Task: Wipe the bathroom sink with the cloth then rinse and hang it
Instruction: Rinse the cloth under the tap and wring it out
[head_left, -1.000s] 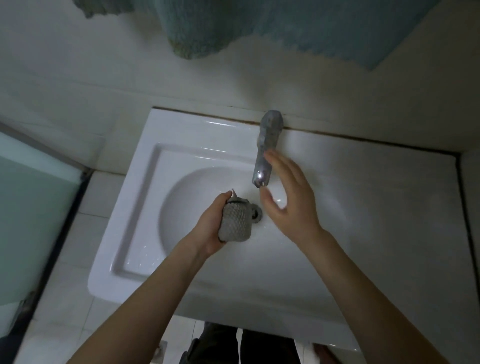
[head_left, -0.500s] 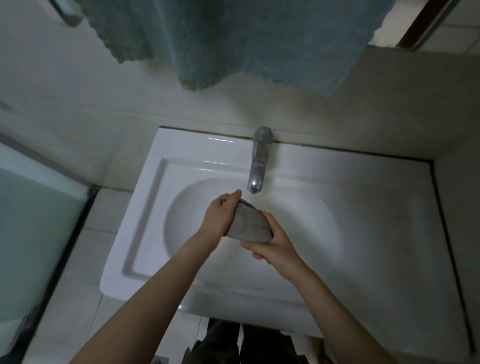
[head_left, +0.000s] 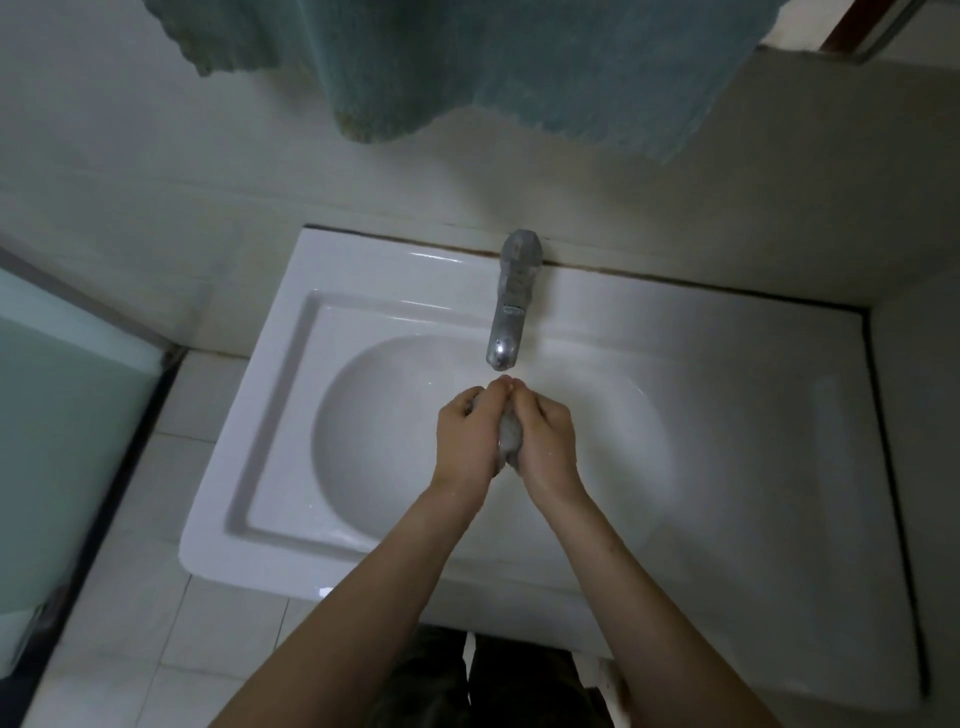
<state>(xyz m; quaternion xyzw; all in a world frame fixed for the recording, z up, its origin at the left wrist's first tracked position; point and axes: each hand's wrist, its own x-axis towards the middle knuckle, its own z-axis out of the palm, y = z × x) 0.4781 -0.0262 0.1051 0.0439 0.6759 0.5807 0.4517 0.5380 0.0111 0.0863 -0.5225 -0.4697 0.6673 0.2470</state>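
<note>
A small grey cloth (head_left: 509, 441) is bunched up between my two hands over the bowl of the white sink (head_left: 291, 395). My left hand (head_left: 465, 441) grips it from the left and my right hand (head_left: 548, 441) from the right, fingertips meeting just under the spout of the metal tap (head_left: 511, 306). Only a narrow strip of the cloth shows between my palms. I cannot tell whether water is running.
A teal towel (head_left: 519, 67) hangs on the wall above the sink. A frosted glass panel (head_left: 62, 426) stands at the left over a tiled floor (head_left: 135, 623). The white counter (head_left: 779, 415) runs right to a side wall.
My right hand left the tap and came onto the cloth. Both hands now squeeze it into a tight bundle under the spout. The camera has tilted up, showing more towel.
</note>
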